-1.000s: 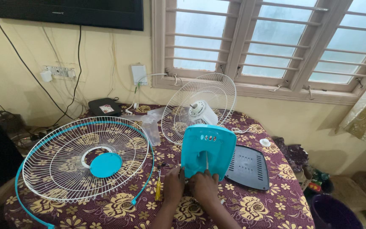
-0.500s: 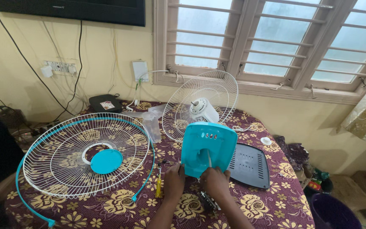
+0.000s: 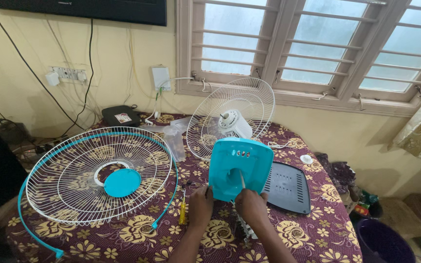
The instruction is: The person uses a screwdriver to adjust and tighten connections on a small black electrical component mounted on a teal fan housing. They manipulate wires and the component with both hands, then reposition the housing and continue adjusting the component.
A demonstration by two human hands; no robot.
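Note:
A turquoise plastic fan base cover (image 3: pixel 240 167) stands tilted up on the table. My left hand (image 3: pixel 201 206) grips its lower left edge. My right hand (image 3: pixel 251 205) is closed on a thin tool (image 3: pixel 242 179) whose shaft points up against the cover's front. Behind the cover stands a white fan guard with the motor (image 3: pixel 232 119) in its middle. A dark grey bottom plate (image 3: pixel 287 187) lies flat just right of the cover.
A white front guard with a turquoise centre cap and rim (image 3: pixel 100 174) lies on the left of the floral tablecloth (image 3: pixel 317 229). A yellow-handled screwdriver (image 3: pixel 182 212) lies by my left hand. A clear plastic bag (image 3: pixel 174 139), a black box (image 3: pixel 121 116), a white cap (image 3: pixel 307 159).
The view has shifted slightly. The turquoise cover now stands a little more upright, and my hands stay at its lower edge with the tool against it.

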